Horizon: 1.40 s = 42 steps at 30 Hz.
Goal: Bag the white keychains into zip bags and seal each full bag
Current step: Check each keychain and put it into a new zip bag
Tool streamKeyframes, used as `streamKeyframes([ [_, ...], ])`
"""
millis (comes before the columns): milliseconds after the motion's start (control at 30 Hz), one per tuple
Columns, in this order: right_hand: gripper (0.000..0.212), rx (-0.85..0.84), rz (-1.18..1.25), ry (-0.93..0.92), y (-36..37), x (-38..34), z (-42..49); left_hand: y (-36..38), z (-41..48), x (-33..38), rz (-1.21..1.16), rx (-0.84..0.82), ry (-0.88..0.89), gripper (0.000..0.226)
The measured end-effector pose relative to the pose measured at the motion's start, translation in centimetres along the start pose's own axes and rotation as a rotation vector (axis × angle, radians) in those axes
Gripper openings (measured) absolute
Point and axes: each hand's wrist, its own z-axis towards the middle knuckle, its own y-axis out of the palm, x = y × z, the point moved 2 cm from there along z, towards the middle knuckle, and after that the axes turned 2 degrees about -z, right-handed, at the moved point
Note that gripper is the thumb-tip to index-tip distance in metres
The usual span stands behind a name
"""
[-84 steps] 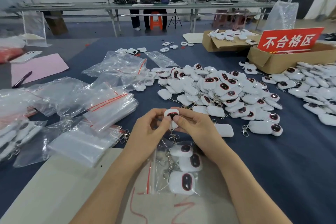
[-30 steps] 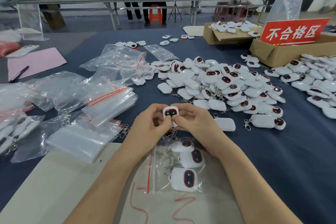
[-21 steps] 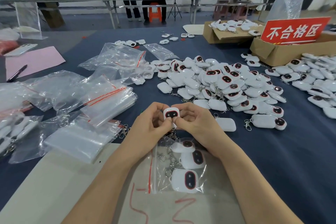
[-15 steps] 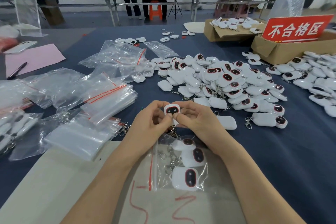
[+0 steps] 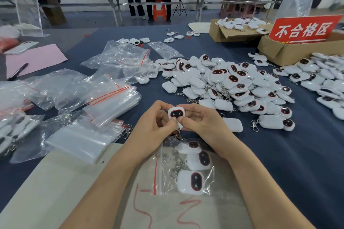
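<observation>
Pinching one white keychain [image 5: 176,114] at frame centre, both hands on it. Left hand [image 5: 154,123]: fingers curled, thumb and fingertips clamped on the keychain's left side. Right hand [image 5: 202,122]: fingers curled, thumb and forefinger clamped on its lower right side. The keychain is lifted off the table, its dark red-rimmed face toward the camera, and its metal clasp [image 5: 178,135] hangs below between the wrists.

A zip bag [image 5: 208,178] lies flat just below the hands, lower centre, between the forearms, on a beige board [image 5: 55,191]. Its red seal strip is on the left side; cannot tell if the mouth is open or pressed closed. Inside it are three keychains [image 5: 191,182], faces up, rings bunched toward the strip.

A loose pile of keychains [image 5: 232,83] sits centre right on the blue table cloth [image 5: 297,154], with more at the right edge. A stack of empty bags [image 5: 111,100] is left of centre, with crumpled clear bags around it. Filled bags [image 5: 14,132] are at the left edge.

Upper right: cardboard box [image 5: 288,52] with a red sign [image 5: 303,28], and a second box behind it holding keychains. Upper left: pink paper [image 5: 35,59] with a pen [image 5: 18,70] at its near edge. Top centre: two people at a far bench.
</observation>
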Motion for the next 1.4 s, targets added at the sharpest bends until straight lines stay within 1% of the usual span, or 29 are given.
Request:
streamKeyframes([
  [133,0.024,0.011,-0.013,0.011,-0.1,0.1,0.1,0.0,-0.1,-0.1,0.025,0.001,-0.005,0.01],
  [367,0.018,-0.023,0.2,0.098,0.0,0.1,0.1,0.1,-0.2,0.6,-0.08,0.003,-0.048,0.02],
  [467,0.016,-0.017,0.201,0.113,0.1,0.1,0.2,0.1,-0.1,0.7,-0.079,0.011,-0.055,0.021],
  [567,0.019,-0.015,0.175,0.122,0.1,0.3,0.4,0.2,-0.1,0.8,-0.088,0.01,-0.061,0.021],
  [733,0.018,0.013,0.145,0.118,0.4,0.1,0.4,0.3,-0.1,0.8,-0.047,0.042,-0.066,0.016],
  [900,0.013,0.089,0.002,0.098,0.9,-0.2,0.4,0.6,0.0,0.8,0.008,0.067,-0.084,0.014],
  [967,0.014,0.093,-0.053,0.081,1.0,-0.2,0.4,0.7,0.0,0.8,0.019,0.064,-0.085,0.014],
  [1067,0.015,0.094,-0.044,0.059,1.2,-0.3,0.3,0.8,-0.1,1.0,0.023,0.065,-0.086,0.015],
  [1133,0.019,0.108,-0.106,0.038,1.3,-0.1,0.4,0.7,-0.1,1.0,0.03,0.066,-0.092,0.015],
  [1267,0.033,0.129,-0.361,0.002,1.7,0.7,0.6,0.8,-0.1,0.8,0.032,0.064,-0.111,0.013],
  [1400,0.042,0.109,-0.481,0.017,2.2,1.4,0.7,0.7,0.0,0.7,0.031,0.063,-0.139,0.009],
])
